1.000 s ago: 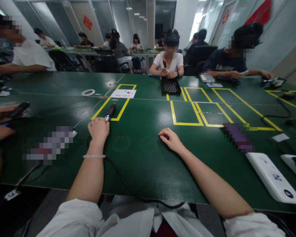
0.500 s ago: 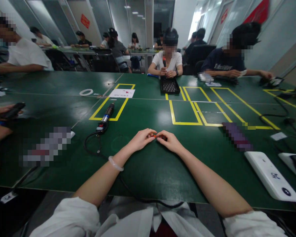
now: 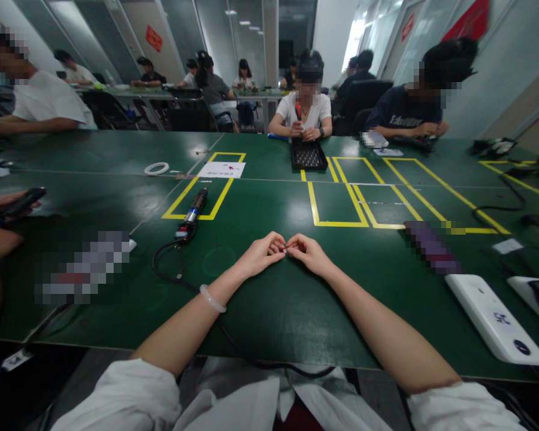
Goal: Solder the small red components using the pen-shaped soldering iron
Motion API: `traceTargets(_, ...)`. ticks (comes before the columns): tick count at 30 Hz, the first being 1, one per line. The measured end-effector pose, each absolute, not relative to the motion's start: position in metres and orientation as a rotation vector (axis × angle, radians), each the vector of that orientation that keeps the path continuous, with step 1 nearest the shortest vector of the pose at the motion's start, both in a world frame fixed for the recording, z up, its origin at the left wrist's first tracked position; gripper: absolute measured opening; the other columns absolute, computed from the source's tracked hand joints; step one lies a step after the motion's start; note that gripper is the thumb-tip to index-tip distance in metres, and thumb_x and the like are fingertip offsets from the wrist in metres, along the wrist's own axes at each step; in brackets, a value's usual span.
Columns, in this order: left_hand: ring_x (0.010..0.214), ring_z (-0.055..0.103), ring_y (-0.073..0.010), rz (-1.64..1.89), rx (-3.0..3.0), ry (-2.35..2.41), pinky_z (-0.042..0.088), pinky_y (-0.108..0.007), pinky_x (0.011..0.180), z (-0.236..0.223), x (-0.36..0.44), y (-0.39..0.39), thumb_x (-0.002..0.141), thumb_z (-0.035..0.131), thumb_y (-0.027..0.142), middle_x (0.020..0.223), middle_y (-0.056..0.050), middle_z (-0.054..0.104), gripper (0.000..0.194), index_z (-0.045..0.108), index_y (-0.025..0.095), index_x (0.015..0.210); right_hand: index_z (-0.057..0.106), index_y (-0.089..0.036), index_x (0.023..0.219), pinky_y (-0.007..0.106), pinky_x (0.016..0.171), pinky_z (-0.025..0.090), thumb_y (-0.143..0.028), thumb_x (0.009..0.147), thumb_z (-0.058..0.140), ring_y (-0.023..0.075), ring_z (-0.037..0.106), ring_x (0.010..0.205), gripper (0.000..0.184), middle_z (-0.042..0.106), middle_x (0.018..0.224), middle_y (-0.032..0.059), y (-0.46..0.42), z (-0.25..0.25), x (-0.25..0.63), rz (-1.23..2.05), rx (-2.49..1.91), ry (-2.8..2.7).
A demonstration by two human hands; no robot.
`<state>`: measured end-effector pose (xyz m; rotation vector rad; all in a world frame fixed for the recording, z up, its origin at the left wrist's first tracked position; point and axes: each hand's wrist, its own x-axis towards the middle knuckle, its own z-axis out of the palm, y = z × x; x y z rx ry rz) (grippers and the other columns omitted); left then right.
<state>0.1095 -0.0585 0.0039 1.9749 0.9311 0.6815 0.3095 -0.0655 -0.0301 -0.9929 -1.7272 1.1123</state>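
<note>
The right hand (image 3: pixel 308 252) is narrow, thumb and fingers pinched on a small piece (image 3: pixel 285 249) whose kind cannot be made out. The left hand (image 3: pixel 266 252) is curled, its fingertips meeting that piece from the other side; whether it grips too, I cannot tell. The piece is between the two sets of fingertips, above the middle of the counter (image 3: pixel 291 323), well in from its near edge. Both forearms reach over that edge and slant inward, wrists low. Beyond the left forearm, a corded tool (image 3: pixel 194 209) lies partly inside a yellow tape outline (image 3: pixel 222 200)
</note>
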Motion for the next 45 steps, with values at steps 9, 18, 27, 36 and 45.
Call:
traceTargets(9, 0.087, 0.064, -0.0149, 0.714, 2.072, 0.968, 0.05, -0.028, 0.081, 0.01, 0.108, -0.061, 0.09, 0.053, 0.035, 0.094, -0.002, 0.067, 0.019, 0.059, 0.019, 0.099, 0.059, -0.017, 0.094, 0.024, 0.062, 0.045, -0.039, 0.083, 0.065, 0.0122, 0.056, 0.066, 0.025, 0.063, 0.08, 0.0009, -0.068, -0.024, 0.308, 1.143, -0.995, -1.72)
traceTargets(18, 0.083, 0.067, -0.0144, 0.669, 2.093, 0.94, 0.049, -0.025, 0.076, 0.009, 0.109, -0.064, 0.092, 0.05, 0.038, 0.089, -0.001, 0.069, 0.023, 0.053, 0.021, 0.108, 0.06, -0.017, 0.091, 0.026, 0.063, 0.047, -0.047, 0.084, 0.063, 0.0132, 0.059, 0.065, 0.031, 0.066, 0.079, 0.0028, -0.066, -0.028, 0.307, 1.244, -0.952, -1.63)
traceTargets(27, 0.089, 0.067, -0.0171, 0.652, 2.203, 1.111, 0.049, -0.026, 0.078, 0.009, 0.107, -0.064, 0.092, 0.05, 0.041, 0.093, -0.002, 0.071, 0.023, 0.058, 0.022, 0.103, 0.056, -0.018, 0.099, 0.025, 0.061, 0.046, -0.04, 0.082, 0.067, 0.012, 0.058, 0.063, 0.029, 0.065, 0.076, 0.0004, -0.068, -0.03, 0.306, 1.278, -0.895, -1.601)
traceTargets(36, 0.092, 0.064, -0.0169, 0.647, 2.294, 1.137, 0.047, -0.028, 0.081, 0.016, 0.1, -0.058, 0.096, 0.04, 0.045, 0.099, -0.002, 0.07, 0.032, 0.061, 0.022, 0.102, 0.057, -0.019, 0.099, 0.026, 0.064, 0.045, -0.035, 0.085, 0.062, 0.0125, 0.058, 0.067, 0.022, 0.064, 0.082, 0.0013, -0.067, -0.033, 0.306, 1.179, -0.941, -1.692)
traceTargets(45, 0.124, 0.046, -0.0317, 0.769, 2.249, 2.338, 0.032, -0.045, 0.105, 0.024, -0.006, -0.012, 0.095, 0.036, 0.044, 0.133, -0.017, 0.054, 0.048, 0.053, 0.011, 0.127, 0.058, -0.019, 0.098, 0.026, 0.064, 0.046, -0.037, 0.084, 0.065, 0.0123, 0.057, 0.066, 0.024, 0.063, 0.082, 0.0018, -0.065, -0.036, 0.309, 1.204, -0.946, -1.641)
